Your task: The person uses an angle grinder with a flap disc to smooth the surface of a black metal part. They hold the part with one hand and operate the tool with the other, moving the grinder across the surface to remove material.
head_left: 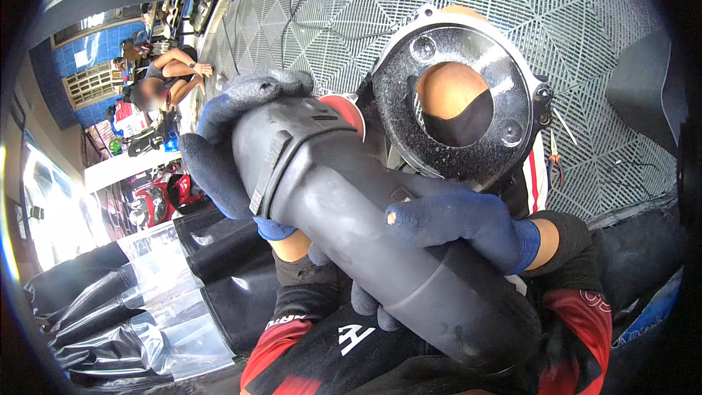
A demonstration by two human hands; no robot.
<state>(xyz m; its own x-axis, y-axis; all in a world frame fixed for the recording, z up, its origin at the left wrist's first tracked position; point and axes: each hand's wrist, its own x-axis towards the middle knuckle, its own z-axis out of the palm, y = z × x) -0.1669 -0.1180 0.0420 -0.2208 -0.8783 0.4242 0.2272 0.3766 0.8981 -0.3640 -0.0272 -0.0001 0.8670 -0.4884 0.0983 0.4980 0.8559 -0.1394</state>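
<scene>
A large, bent, matte-black tube-shaped casing (344,197) lies slantwise across my lap. It has a ribbed strap-like band (270,175) near its upper left end; its exact kind I cannot tell. My left hand (223,135), in a dark blue and grey glove, wraps round that upper end. My right hand (464,223), gloved in dark blue, grips the middle, thumb on top and fingertips showing underneath. A red-rimmed round part (347,113) peeks out behind the upper end. Just beyond stands a black ring-shaped plate (398,91) with a silver rim and a wide central hole.
Pliers with orange handles (557,164) lie on the grey tiled grid floor (578,22) to the right. A dark cable (292,11) crosses the floor ahead. At far left another person (175,73) sits low, near a red motorcycle (157,201). Black plastic sheeting (80,307) covers the near left.
</scene>
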